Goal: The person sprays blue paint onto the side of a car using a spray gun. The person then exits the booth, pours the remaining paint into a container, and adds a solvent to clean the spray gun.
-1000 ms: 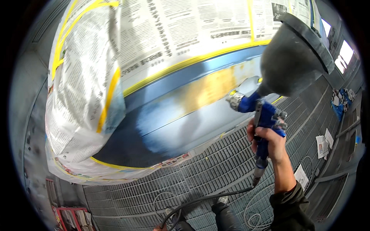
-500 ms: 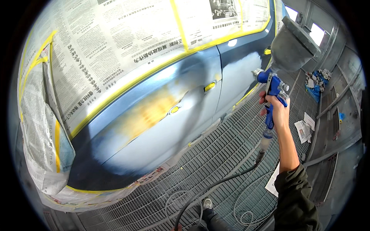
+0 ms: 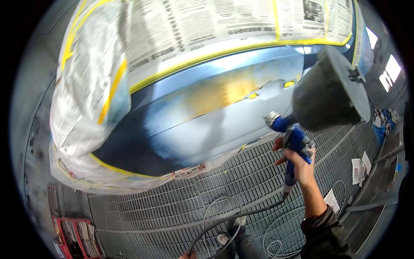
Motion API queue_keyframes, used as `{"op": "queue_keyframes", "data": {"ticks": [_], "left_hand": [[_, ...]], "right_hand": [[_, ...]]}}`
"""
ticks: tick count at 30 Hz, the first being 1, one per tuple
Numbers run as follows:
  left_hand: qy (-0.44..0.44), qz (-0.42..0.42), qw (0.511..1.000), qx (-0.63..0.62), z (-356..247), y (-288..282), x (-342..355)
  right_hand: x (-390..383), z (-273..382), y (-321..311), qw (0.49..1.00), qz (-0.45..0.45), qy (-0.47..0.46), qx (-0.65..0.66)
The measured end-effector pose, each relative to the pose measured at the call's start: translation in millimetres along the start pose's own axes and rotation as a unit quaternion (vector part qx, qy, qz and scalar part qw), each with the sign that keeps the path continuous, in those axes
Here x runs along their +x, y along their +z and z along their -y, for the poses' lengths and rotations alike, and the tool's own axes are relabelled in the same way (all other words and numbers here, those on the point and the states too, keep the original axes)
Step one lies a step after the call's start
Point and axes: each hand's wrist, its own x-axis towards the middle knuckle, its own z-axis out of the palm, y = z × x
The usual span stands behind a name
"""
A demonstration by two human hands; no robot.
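Note:
My right hand (image 3: 300,165) grips a blue spray gun (image 3: 291,137) with a large dark cup (image 3: 329,96) on top. Its silver nozzle (image 3: 271,118) points at the lower side panel of a blue car (image 3: 207,116), close to the panel. The panel has a yellowish patch and pale grey sprayed areas. Newspaper (image 3: 181,30) held by yellow tape (image 3: 207,56) masks the car above and to the left. A dark hose (image 3: 241,213) runs from the gun's base down to the bottom edge, where only the fingertips of my left hand (image 3: 188,255) show at the hose.
A metal grate floor (image 3: 181,203) lies under me, with a white hose coiled on it (image 3: 280,224). My shoes (image 3: 230,233) show at the bottom. Paper scraps (image 3: 358,168) and blue rags (image 3: 381,123) lie at the right. A red rack (image 3: 75,235) stands lower left.
The view swung back and forth along the car side. The gun now sits lower and nearer the centre of the panel, its cup looming larger. My right hand's grip is unchanged.

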Motion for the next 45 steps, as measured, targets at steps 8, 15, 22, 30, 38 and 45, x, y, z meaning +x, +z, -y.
{"op": "queue_keyframes", "data": {"ticks": [8, 15, 22, 30, 38, 45], "left_hand": [[-0.220, -0.162, 0.910, -0.312, -20, -80, -49], [-0.217, -0.127, 0.931, -0.265, -38, -67, -62], [-0.173, -0.040, 0.969, -0.171, -114, -15, -38], [0.037, -0.077, 0.986, -0.144, -235, 29, 1], [-0.002, -0.158, 0.974, -0.160, -230, 49, 1], [-0.122, -0.165, 0.961, -0.187, -121, -7, -20]], "right_hand": [[-26, -58, 100, 0.968, 0.213, 0.073, 0.109], [-17, -68, 90, 0.983, 0.170, 0.059, 0.036], [19, -42, -22, 1.000, 0.003, 0.022, -0.015], [66, -32, -177, 0.983, -0.156, -0.080, -0.048], [56, -68, -171, 0.957, -0.235, -0.154, -0.067], [-17, -149, -56, 0.997, -0.027, -0.070, 0.036]]}}
